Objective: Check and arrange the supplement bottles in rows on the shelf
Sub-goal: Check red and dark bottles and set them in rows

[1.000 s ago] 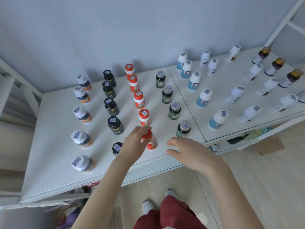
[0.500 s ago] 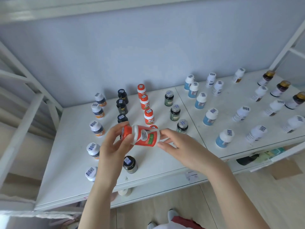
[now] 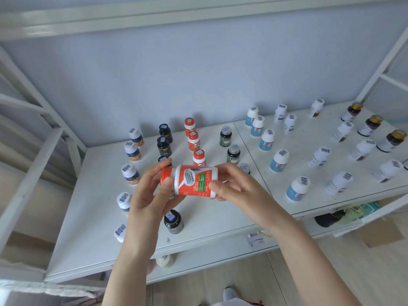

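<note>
While standing at the white shelf (image 3: 92,217), holds one orange supplement bottle (image 3: 192,181) up in the air with both grips, above the front part of the left board and not touching it. Turned on its side, with the orange cap to the left and the printed label with a green field facing up to the camera. Grasps the cap end with the left grip (image 3: 152,195), thumb in front and fingers curled behind. Pinches the bottom end with the right grip (image 3: 238,191), thumb also in front.

Behind the held bottle, sees three more orange bottles (image 3: 193,141) upright in one row running toward the wall. To their left, a row of black bottles (image 3: 164,145), partly hidden by the left grip, and one dark bottle (image 3: 173,221) alone near the front edge. Further left, a row of white-capped bottles (image 3: 132,151) with orange labels. To the right of the orange row, dark green bottles (image 3: 233,153). On the right board, rows of blue-labelled bottles (image 3: 278,161), white bottles (image 3: 319,157) and, at the far side, brown bottles with gold caps (image 3: 371,125). Barcode stickers on the caps.
</note>
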